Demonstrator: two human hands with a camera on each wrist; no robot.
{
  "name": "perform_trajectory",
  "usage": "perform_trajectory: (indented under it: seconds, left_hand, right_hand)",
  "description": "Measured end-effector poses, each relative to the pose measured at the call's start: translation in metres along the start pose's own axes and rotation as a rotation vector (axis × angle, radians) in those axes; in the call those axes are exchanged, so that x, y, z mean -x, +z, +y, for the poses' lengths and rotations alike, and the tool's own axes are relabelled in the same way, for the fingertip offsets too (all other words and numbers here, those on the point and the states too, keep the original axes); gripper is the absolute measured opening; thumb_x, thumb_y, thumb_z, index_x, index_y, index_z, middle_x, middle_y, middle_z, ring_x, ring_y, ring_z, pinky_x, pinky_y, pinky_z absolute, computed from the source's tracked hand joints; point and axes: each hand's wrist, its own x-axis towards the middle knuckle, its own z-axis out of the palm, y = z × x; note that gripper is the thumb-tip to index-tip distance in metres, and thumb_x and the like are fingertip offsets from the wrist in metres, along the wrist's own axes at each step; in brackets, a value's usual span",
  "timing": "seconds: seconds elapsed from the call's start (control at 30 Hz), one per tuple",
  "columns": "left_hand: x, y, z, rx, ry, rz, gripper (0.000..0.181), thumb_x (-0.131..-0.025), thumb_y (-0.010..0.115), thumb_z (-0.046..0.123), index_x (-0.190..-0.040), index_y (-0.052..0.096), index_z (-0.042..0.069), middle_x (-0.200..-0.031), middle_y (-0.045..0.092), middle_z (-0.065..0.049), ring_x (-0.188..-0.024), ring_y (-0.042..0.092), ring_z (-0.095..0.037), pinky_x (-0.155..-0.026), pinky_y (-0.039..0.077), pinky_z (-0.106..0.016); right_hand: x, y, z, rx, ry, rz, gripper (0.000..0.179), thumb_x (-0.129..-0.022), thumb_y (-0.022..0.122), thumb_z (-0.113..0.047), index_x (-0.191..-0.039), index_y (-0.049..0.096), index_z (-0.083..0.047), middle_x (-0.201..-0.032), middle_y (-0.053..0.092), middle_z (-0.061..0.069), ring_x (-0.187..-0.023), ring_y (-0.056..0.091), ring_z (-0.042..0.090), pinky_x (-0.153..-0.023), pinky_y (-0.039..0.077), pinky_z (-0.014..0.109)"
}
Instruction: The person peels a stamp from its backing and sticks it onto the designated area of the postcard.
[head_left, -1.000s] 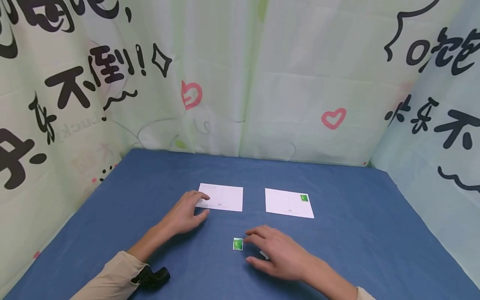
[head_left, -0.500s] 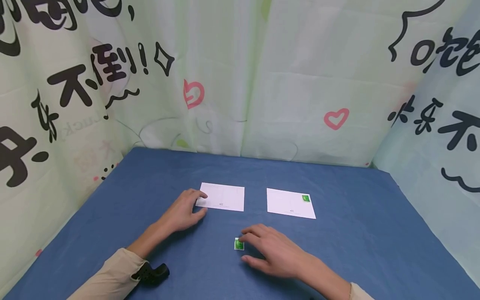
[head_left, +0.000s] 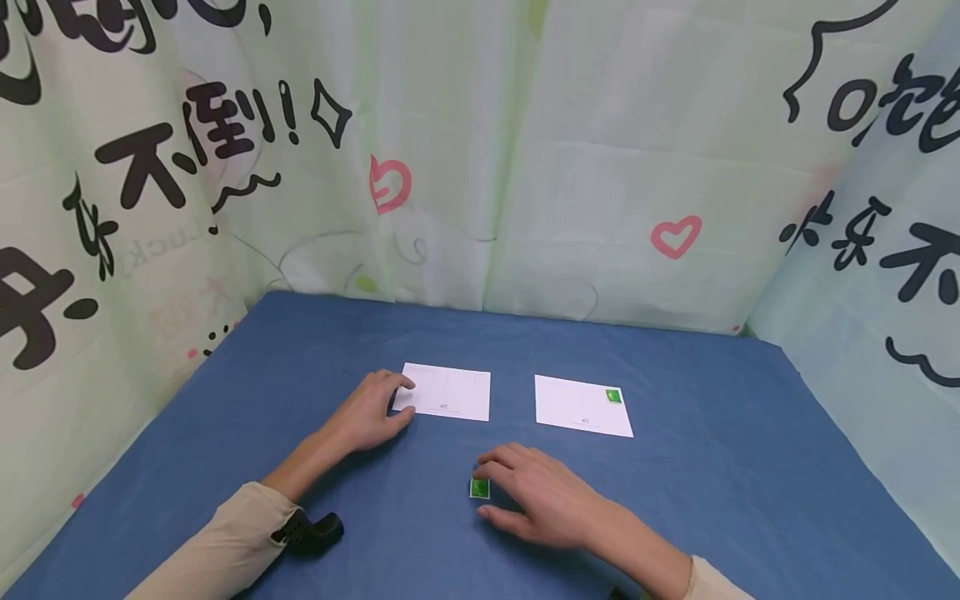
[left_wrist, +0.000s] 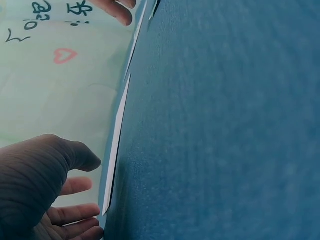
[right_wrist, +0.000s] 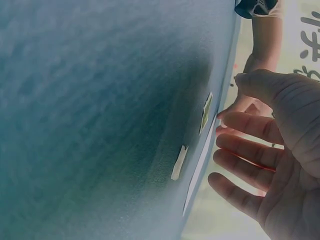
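Observation:
In the head view my left hand (head_left: pixel 369 411) is at the left edge of a white card (head_left: pixel 450 392), its fingers relaxed and the index fingertip over the card. Whether it touches the card is unclear. My right hand (head_left: pixel 540 498) is over the table, with loosely bent fingers and nothing held. Its index finger partly covers a small green stamp (head_left: pixel 480 490) with a pale border. The right wrist view shows the stamp (right_wrist: pixel 206 114) apart from the spread fingers, and a small whitish piece (right_wrist: pixel 179 162) lying nearby. The right hand hides that piece in the head view.
A second white card (head_left: pixel 577 408) lies to the right, bearing a green stamp (head_left: pixel 613 396) at its upper right corner. Blue cloth (head_left: pixel 405 533) covers the table. Printed curtains (head_left: pixel 450 167) enclose the back and sides. A black strap device (head_left: pixel 311 533) sits on my left wrist.
My right hand has shifted slightly left, and its index finger now overlaps the green stamp. The small white piece seen under that hand is now covered. My left hand has hardly moved.

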Motion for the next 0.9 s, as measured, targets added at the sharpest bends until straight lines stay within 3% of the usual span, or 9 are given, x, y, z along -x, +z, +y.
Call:
perform_trajectory:
  seconds: [0.9]
  left_hand:
    - [-0.0007, 0.002, 0.0004, -0.086, -0.05, -0.057, 0.03, -0.093, 0.073, 0.017, -0.115, 0.07, -0.002, -0.124, 0.063, -0.021, -0.114, 0.058, -0.036, -0.097, 0.048, -0.05]
  right_hand:
    - [-0.0042, 0.0043, 0.0017, 0.054, -0.054, 0.028, 0.026, -0.099, 0.067, -0.036, -0.117, 0.07, -0.016, -0.115, 0.066, -0.006, -0.104, 0.059, 0.011, -0.088, 0.051, 0.033]
